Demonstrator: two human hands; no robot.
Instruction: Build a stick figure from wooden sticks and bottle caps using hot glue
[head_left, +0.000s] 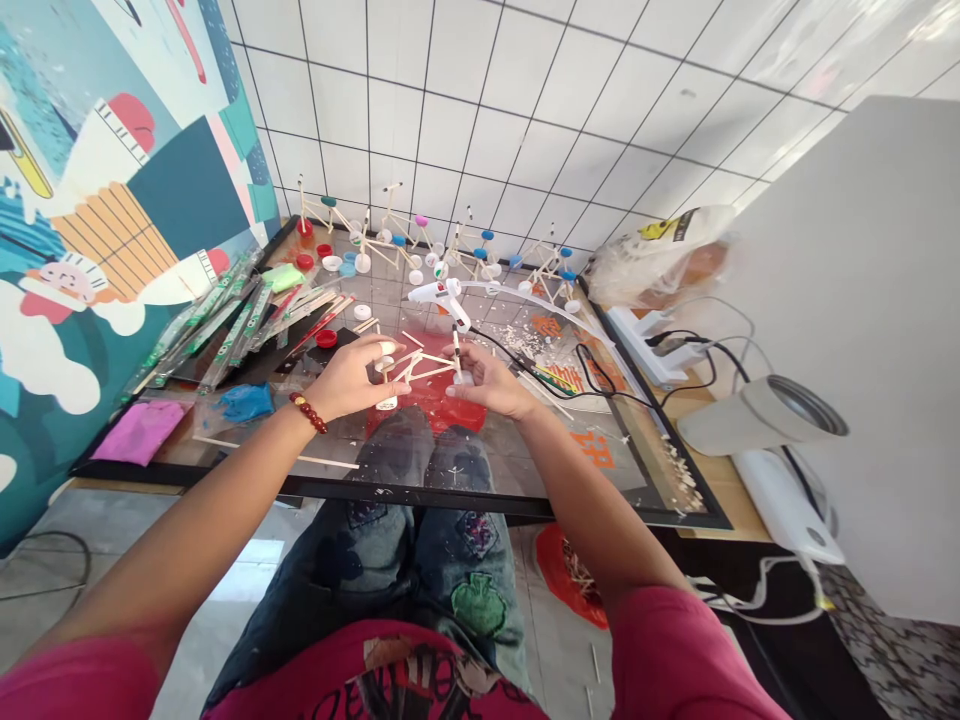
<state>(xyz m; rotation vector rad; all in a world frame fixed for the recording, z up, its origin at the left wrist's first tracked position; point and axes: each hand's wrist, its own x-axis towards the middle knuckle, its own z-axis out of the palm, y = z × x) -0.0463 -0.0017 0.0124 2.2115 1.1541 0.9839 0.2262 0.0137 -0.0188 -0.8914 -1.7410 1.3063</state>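
Between my hands is a small model of wooden sticks [435, 362] joined at angles, with white bottle caps at its ends. My left hand [349, 378] curls around the left end, fingers and thumb closed near a white cap [385, 364]. On the other side my right hand [491, 382] pinches the right end by a white cap [463, 378], where a dark-tipped stick [456, 340] stands upright. A white glue gun [442, 300] lies just beyond the model. Some of the joints are hidden by my fingers.
Several similar stick models [390, 240] stand along the back. Wrapped sticks [240, 320], a pink packet [141, 432] and a blue lump [246, 402] lie left. A black cable [517, 358] crosses rightward, near wood scraps and a grey cylindrical lamp head [750, 418].
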